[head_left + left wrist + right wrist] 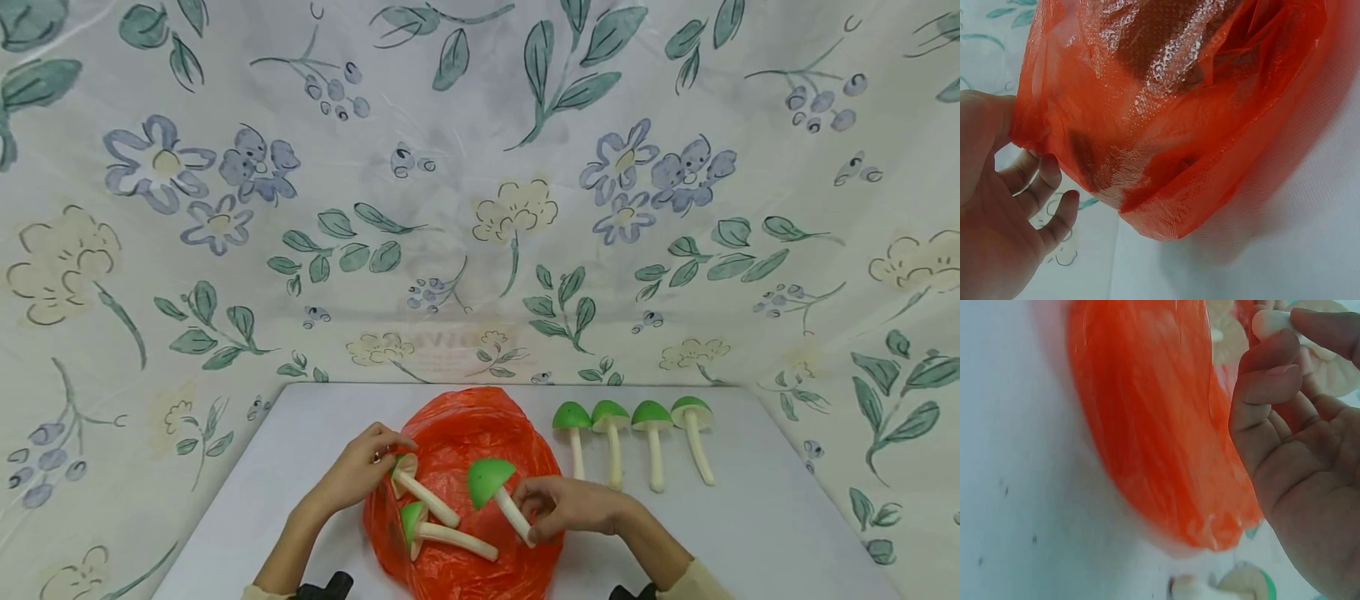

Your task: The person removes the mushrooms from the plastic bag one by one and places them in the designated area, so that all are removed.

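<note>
A red plastic bag (457,429) lies with its mouth spread wide on the white table. My left hand (356,471) pinches the bag's left rim; the left wrist view shows the thumb and fingers on the red film (1085,125). Over the bag's right part, my right hand (577,504) pinches the stem of a green-capped toy mushroom (491,482), cap to the upper left. Its pale stem end (1269,324) shows between thumb and fingers in the right wrist view. Two similar mushrooms, one upper (431,502) and one lower (457,540), lie at the bag's left side.
Several green-capped mushrooms (651,417) lie in a row on the table (750,533), right of the bag. A floral-patterned cloth (450,275) hangs behind the table and along its sides.
</note>
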The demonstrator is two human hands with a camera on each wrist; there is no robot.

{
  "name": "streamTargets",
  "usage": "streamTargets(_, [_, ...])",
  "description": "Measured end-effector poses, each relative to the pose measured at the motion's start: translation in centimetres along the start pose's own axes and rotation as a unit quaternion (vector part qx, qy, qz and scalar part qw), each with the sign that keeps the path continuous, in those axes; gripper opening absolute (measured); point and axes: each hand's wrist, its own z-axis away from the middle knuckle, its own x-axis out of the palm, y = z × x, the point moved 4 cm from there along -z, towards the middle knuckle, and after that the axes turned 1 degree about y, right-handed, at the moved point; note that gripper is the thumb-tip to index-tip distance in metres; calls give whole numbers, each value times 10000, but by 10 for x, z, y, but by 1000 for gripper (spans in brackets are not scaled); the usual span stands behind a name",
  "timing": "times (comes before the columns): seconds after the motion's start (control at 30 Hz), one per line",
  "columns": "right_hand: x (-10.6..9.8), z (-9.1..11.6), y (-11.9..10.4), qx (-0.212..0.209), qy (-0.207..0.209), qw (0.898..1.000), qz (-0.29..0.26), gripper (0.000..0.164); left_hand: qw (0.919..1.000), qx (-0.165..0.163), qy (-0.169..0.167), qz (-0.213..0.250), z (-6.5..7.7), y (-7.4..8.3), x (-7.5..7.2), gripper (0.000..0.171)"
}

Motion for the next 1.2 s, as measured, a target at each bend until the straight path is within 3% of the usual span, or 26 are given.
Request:
streamTargets(0.57, [-34,47,22,86,889,9960,-24,36,9998,-145,-53,82,-4,-2,1,31])
streamTargets(1.0, [-53,76,43,496,1856,9811,218,38,9997,-193,-89,112,-4,-2,2,31])
streamTargets(1.2, [-54,88,50,567,1939,9794,68,38,9998,-169,-84,102,-4,-2,2,31])
